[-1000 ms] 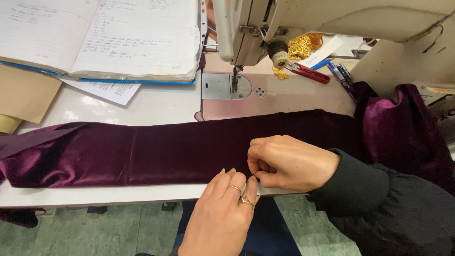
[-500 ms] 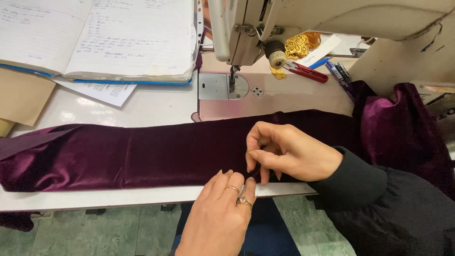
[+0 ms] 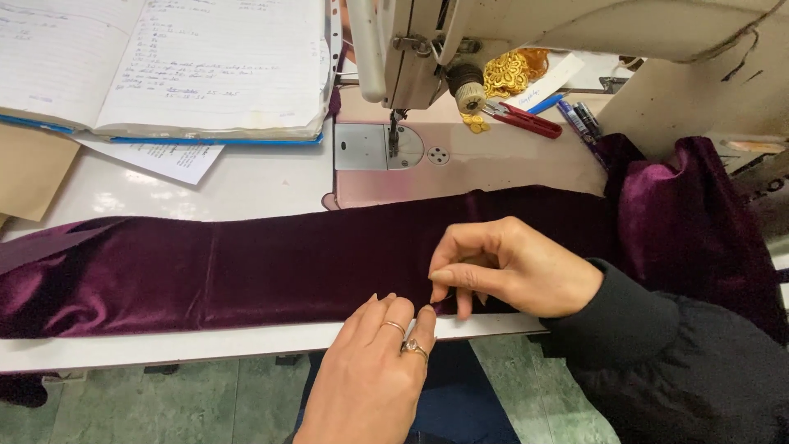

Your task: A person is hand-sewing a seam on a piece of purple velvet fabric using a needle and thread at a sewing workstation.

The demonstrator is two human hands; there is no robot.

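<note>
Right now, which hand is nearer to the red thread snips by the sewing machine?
The right hand. It rests on the purple velvet strip, below and slightly left of the red thread snips. The left hand sits lower still, at the table's front edge, fingertips at the fabric's hem.

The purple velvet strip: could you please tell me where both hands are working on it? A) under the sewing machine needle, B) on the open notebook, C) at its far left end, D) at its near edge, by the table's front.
D: the left hand and right hand meet fingertip to fingertip at the purple velvet strip's near edge, short of the sewing machine needle.
</note>
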